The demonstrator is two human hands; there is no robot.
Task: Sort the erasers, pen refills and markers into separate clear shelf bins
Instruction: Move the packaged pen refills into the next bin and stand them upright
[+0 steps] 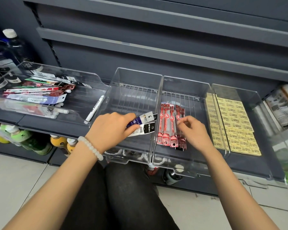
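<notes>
Far left bin (pixel 90 83) has a messy pile of mixed refill packs (pixel 35 95) plus a white marker (pixel 95 108) leaning on its right wall. My left hand (pixel 112 128) grips two dark refill packs (pixel 144 124) over the middle bin (pixel 135 75). My right hand (pixel 194 131) pinches the red refill packs (pixel 170 127) in the next bin (pixel 186 82). Yellow erasers (pixel 234 125) fill the rightmost bin (pixel 249 97).
</notes>
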